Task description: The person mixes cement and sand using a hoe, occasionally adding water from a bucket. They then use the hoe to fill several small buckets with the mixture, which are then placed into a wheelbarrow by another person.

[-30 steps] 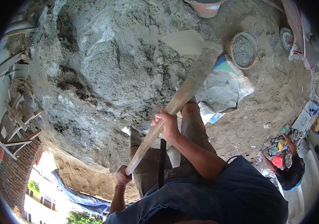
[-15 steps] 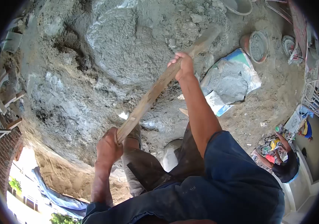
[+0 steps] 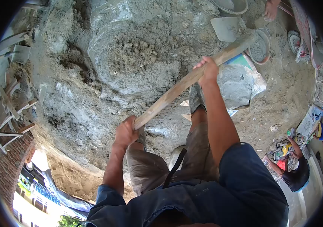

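Both of my hands grip a hoe by its long wooden handle (image 3: 173, 92), which slants up to the right. My left hand (image 3: 126, 131) is wrapped round the lower end near my knee. My right hand (image 3: 208, 72) is closed farther up the shaft. At the far end, the grey hoe blade (image 3: 227, 29) is raised beside the heap of wet grey mortar (image 3: 135, 51). That end of the handle overlaps a bucket of mortar (image 3: 260, 47) in view. An opened cement bag (image 3: 237, 85) with grey powder lies right of my right forearm.
Another bucket (image 3: 231, 5) stands at the top edge, and a co-worker's hand (image 3: 270, 11) shows at upper right. A person (image 3: 295, 172) crouches by scattered litter at lower right. Wooden planks (image 3: 8, 109) and a brick wall (image 3: 10, 162) border the left side.
The hoe has swung up and to the right, its blade now out of the mortar and visible. Both hands moved right with it. A co-worker's hand has appeared at upper right.
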`<state>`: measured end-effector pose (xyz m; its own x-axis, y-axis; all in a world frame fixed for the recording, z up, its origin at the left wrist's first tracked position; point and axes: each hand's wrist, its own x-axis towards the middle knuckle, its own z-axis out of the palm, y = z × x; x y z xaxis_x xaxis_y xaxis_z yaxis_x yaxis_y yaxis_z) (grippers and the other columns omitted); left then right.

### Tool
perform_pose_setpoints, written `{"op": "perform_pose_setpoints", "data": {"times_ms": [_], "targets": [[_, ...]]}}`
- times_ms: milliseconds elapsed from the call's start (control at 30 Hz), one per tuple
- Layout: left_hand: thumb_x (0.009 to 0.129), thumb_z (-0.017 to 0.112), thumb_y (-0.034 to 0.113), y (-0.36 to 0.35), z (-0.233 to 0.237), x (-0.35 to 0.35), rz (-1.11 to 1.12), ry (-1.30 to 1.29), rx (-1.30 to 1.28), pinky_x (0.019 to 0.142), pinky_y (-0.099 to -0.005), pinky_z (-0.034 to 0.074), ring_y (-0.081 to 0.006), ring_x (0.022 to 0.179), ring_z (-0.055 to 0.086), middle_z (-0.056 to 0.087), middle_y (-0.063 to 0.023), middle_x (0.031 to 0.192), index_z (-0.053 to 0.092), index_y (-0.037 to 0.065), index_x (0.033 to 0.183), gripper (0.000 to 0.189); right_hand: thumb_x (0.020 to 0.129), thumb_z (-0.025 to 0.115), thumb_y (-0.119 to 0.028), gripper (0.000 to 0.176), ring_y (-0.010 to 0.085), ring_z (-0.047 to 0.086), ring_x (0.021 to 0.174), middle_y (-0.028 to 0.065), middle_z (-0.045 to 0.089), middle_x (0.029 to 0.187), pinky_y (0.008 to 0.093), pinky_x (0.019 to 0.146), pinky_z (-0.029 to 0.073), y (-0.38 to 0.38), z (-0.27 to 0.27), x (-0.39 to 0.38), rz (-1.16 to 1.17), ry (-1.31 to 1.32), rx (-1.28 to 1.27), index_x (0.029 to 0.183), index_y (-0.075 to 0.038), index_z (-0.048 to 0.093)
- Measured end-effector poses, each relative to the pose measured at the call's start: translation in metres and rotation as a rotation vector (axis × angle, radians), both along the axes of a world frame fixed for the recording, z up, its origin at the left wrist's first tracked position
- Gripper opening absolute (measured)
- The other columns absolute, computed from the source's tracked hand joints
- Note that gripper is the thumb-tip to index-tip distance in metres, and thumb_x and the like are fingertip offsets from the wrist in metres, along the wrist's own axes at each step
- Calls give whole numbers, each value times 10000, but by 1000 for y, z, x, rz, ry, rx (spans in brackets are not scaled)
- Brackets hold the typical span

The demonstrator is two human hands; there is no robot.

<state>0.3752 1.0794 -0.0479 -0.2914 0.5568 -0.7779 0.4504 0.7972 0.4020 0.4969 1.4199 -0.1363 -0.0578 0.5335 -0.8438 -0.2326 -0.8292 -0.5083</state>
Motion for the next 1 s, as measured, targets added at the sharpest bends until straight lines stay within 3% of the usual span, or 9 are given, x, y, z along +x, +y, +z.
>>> {"op": "perform_pose_setpoints", "data": {"times_ms": [167,400,467,600,733,800,867,933,1000], "targets": [[773,617,111,-35,110,-29,94,-80,-327,757,-502,509,-460,843,637,643,-282,877,552,13,1019,272,826,571,-60,115,167,482,512,29,447,614,363,507,450,-101,-55,-55,183,4,-281,766,-64,474],[748,662,90,-255,120,46,526,-131,-185,636,-417,486,-371,685,610,607,-208,750,576,16,921,208,722,601,56,161,149,507,469,62,504,648,296,386,448,-271,37,-117,424,-209,-235,832,-9,503],[751,669,102,-306,97,80,580,-81,-155,635,-421,485,-380,694,609,609,-203,755,571,29,910,200,709,598,42,194,145,513,477,56,507,642,301,411,455,-302,59,-110,455,43,-177,856,-12,482],[759,660,124,-282,56,74,510,51,-10,686,-470,493,-449,799,600,622,-226,823,558,46,954,234,700,612,29,191,155,509,457,63,514,631,314,416,464,-274,78,-143,493,139,-5,818,-27,473],[739,680,167,-135,5,22,690,-53,139,728,-441,507,-415,833,630,637,-240,852,567,11,962,294,705,629,9,122,165,522,460,74,538,618,331,435,468,-209,9,-191,708,-14,114,748,-6,516],[720,663,147,-129,42,47,742,-237,16,734,-430,505,-390,817,643,634,-234,829,564,3,958,295,741,625,0,91,183,534,468,90,544,610,354,449,475,-194,-36,-208,871,-145,83,707,-1,540],[689,682,107,-152,91,82,915,-388,-53,707,-373,486,-233,739,573,584,-130,779,554,-18,931,300,775,621,-19,94,192,543,475,93,550,609,367,450,479,-231,-52,-180,981,-299,-29,700,4,568],[680,694,102,-184,126,91,899,-454,-119,729,-372,482,-227,772,568,586,-106,801,561,-27,948,325,765,627,-30,83,187,538,478,90,547,621,363,433,465,-267,-25,-154,972,-356,-115,712,-13,565],[695,658,121,-215,158,113,871,-589,-234,811,-374,506,-295,922,662,668,-201,942,596,-6,1131,459,754,631,-28,89,177,528,472,72,533,630,355,423,452,-297,18,-114,971,-343,-151,719,-18,550]]}}
